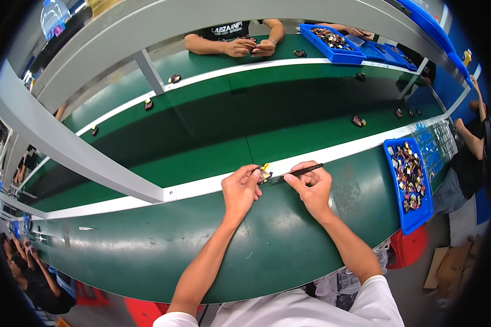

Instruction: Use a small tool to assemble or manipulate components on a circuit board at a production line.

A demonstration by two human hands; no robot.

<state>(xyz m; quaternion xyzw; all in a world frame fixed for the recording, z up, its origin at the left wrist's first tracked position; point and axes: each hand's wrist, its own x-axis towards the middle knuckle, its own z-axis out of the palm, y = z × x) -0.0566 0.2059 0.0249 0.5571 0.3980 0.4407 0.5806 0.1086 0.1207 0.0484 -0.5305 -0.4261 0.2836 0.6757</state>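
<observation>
My left hand [240, 191] is closed on a small electronic part [265, 173] with a yellow piece and dark edges, pinched between thumb and fingers. Its exact kind is too small to make out. In my right hand [312, 188] is a pair of black tweezers [300, 173], gripped like a pen. The tips point left and end just beside the small part; whether they touch it I cannot tell. Both hands are over the green worktop [191, 245], near the white rail [213, 185] at its far edge.
On the right stands a blue tray [430, 204] heaped with small parts. Beyond the rail runs a green conveyor belt [213, 158] carrying scattered parts such as this one [358, 121]. A grey post [93, 155] rises at left. Across, a co-worker's hands [251, 48] handle something small near another blue tray [341, 55].
</observation>
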